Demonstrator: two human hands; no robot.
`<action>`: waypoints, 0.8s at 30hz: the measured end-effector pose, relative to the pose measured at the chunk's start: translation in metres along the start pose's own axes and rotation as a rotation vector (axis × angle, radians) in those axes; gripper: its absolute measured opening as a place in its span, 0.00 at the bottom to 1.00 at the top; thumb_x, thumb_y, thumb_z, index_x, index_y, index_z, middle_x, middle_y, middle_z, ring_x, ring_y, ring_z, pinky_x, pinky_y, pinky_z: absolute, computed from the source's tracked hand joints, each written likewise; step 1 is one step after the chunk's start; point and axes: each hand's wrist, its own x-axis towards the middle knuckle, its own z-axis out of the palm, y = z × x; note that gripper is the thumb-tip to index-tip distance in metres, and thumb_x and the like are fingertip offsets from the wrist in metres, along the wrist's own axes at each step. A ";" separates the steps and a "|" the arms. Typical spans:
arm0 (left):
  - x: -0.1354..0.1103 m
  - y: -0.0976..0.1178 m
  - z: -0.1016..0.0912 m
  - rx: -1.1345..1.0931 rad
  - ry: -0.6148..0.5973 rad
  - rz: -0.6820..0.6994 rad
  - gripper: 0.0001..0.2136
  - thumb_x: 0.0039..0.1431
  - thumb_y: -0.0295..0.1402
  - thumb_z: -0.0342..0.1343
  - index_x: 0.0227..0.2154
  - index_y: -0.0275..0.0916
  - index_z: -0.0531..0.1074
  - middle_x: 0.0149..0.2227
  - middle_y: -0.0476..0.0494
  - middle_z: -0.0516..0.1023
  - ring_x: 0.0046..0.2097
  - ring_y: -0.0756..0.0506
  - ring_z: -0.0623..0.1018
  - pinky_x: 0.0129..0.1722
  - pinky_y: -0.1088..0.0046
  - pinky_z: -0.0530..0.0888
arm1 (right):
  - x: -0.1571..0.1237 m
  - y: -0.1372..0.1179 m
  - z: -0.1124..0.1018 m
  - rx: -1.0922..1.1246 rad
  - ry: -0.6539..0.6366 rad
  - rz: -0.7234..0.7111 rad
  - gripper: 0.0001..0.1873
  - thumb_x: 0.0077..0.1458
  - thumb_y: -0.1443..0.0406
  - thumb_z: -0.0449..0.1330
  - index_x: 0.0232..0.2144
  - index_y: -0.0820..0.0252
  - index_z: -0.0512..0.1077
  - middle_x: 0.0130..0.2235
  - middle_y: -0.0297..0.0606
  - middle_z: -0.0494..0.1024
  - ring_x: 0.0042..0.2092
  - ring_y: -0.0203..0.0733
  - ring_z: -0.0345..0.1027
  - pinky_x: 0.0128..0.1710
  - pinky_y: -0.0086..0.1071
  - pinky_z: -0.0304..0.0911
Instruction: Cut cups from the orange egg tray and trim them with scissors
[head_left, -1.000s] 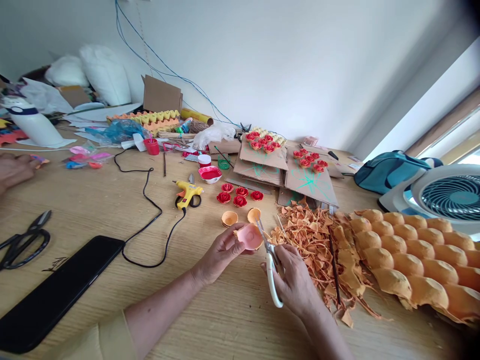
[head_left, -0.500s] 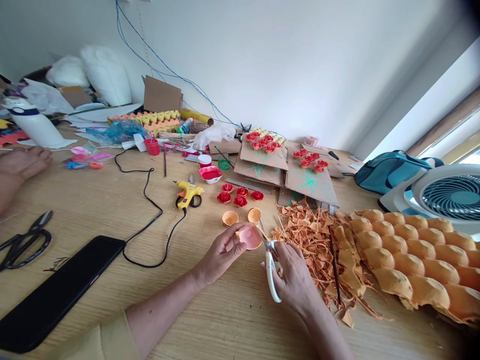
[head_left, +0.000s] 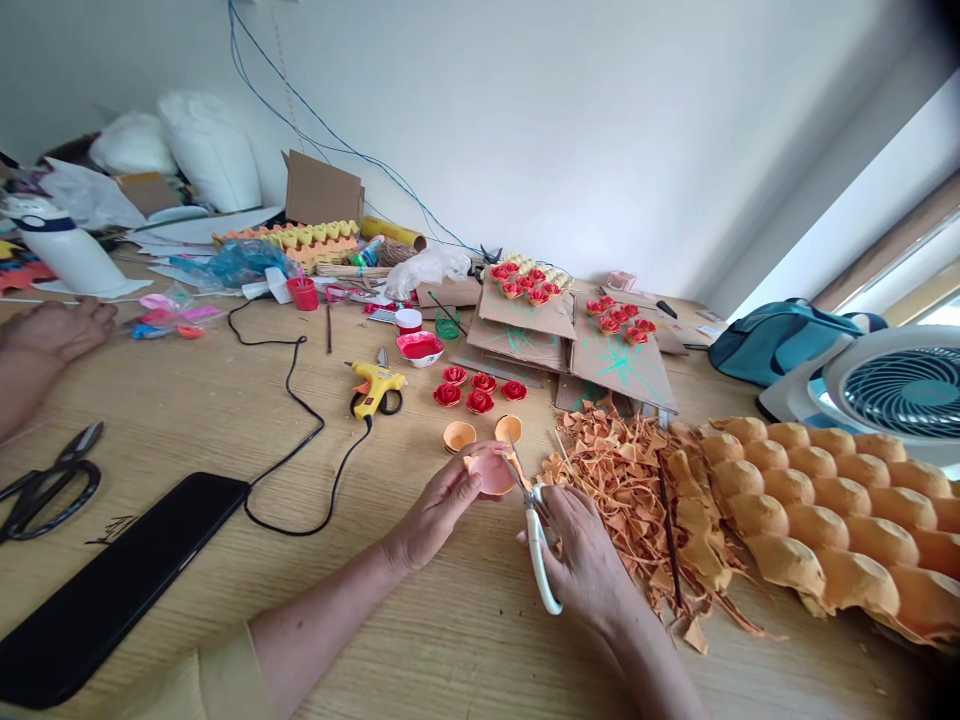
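My left hand [head_left: 441, 505] pinches a small orange paper cup [head_left: 491, 471] cut from an egg tray, held just above the wooden table [head_left: 187, 400]. My right hand [head_left: 585, 560] grips white-handled scissors [head_left: 534, 520], whose blades are at the cup's right edge. Two more cut orange cups [head_left: 459, 436] lie just beyond, and red paper roses [head_left: 480, 388] sit behind those.
A heap of orange scraps [head_left: 622, 480] and an orange egg tray [head_left: 817, 520] lie to the right, with a fan [head_left: 892, 390] behind. A yellow glue gun [head_left: 375, 382], black cable, dark phone [head_left: 112, 585] and black scissors [head_left: 45, 485] lie left. Another person's hand [head_left: 56, 328] rests far left.
My hands, cup and scissors have shifted slightly left and away from me. The other person's hand at far left has slid rightward along the table.
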 end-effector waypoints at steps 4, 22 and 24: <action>-0.001 0.009 0.002 0.105 0.002 0.022 0.19 0.67 0.41 0.50 0.58 0.45 0.68 0.63 0.41 0.66 0.60 0.38 0.70 0.54 0.64 0.73 | 0.001 0.000 0.000 -0.006 0.018 -0.014 0.07 0.58 0.63 0.56 0.31 0.54 0.59 0.33 0.33 0.69 0.35 0.42 0.63 0.46 0.41 0.60; -0.001 0.017 0.002 0.240 0.002 0.094 0.20 0.65 0.42 0.53 0.56 0.39 0.67 0.58 0.37 0.71 0.60 0.38 0.70 0.59 0.65 0.65 | 0.002 0.002 0.001 -0.037 0.111 -0.047 0.09 0.57 0.61 0.58 0.30 0.54 0.61 0.29 0.31 0.68 0.33 0.41 0.63 0.48 0.43 0.59; -0.001 0.017 0.003 0.246 0.006 0.096 0.20 0.64 0.42 0.54 0.55 0.40 0.68 0.58 0.38 0.72 0.60 0.38 0.70 0.59 0.66 0.65 | 0.002 0.002 0.002 -0.039 0.102 -0.038 0.09 0.58 0.60 0.58 0.30 0.54 0.61 0.30 0.31 0.68 0.33 0.41 0.63 0.47 0.42 0.60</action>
